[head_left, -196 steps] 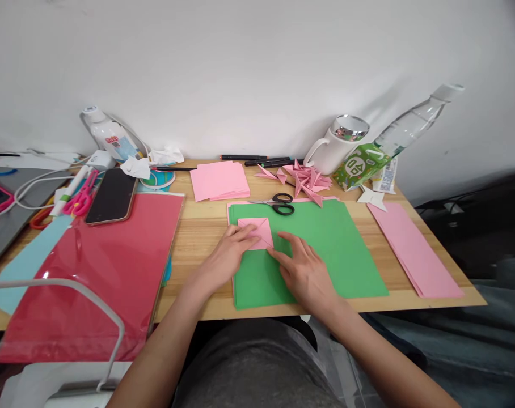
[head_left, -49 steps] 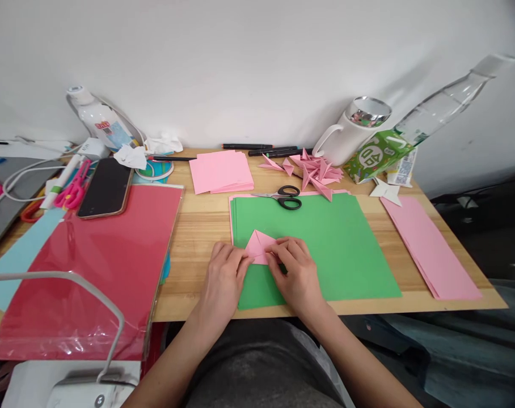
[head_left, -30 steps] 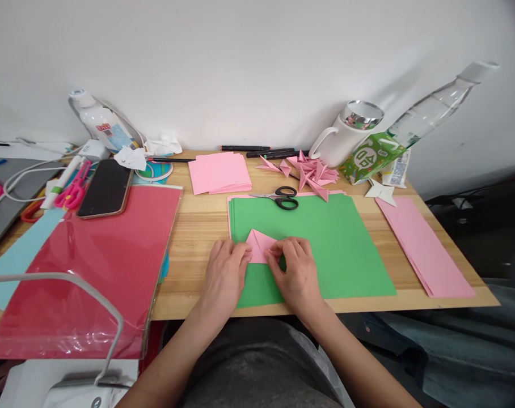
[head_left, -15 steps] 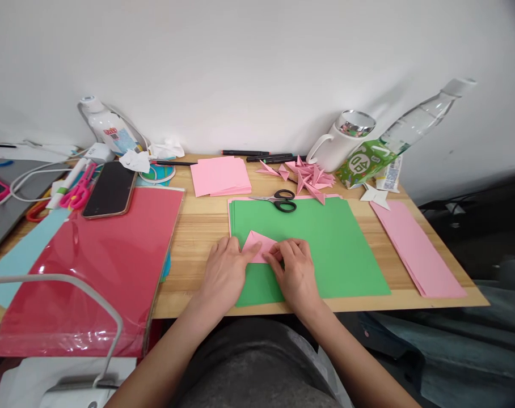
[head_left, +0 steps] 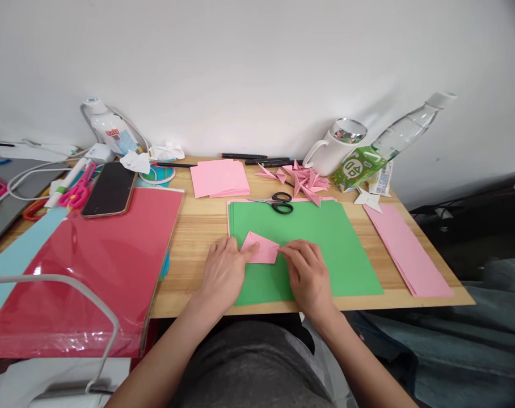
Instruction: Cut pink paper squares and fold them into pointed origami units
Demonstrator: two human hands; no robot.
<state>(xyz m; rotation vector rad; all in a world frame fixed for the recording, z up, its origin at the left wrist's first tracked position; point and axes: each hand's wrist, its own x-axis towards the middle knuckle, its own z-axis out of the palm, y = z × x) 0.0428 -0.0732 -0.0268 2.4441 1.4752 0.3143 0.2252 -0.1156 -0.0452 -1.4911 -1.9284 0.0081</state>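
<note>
A small folded piece of pink paper (head_left: 266,252) lies on a stack of green paper (head_left: 317,243) in front of me. My left hand (head_left: 226,266) rests at its left side, thumb pressing down on it and the other fingers curled. At the paper's right corner, my right hand (head_left: 308,272) pinches with thumb and forefinger. Its remaining fingers are bent, and the exact contact under the fingertips is hard to see. Behind the paper, black-handled scissors (head_left: 282,203) lie at the green stack's far edge.
Pink square sheets (head_left: 220,178), folded pink paper pieces (head_left: 306,180) and black pens (head_left: 244,156) lie along the wall. A white mug (head_left: 336,147), a green packet (head_left: 355,170) and a clear bottle (head_left: 406,133) stand right. A phone (head_left: 110,190) lies on red paper (head_left: 108,255) at left.
My right hand has shifted right, from over the pink paper to its right corner, uncovering more of it. My left hand stays in place. The view has shifted slightly.
</note>
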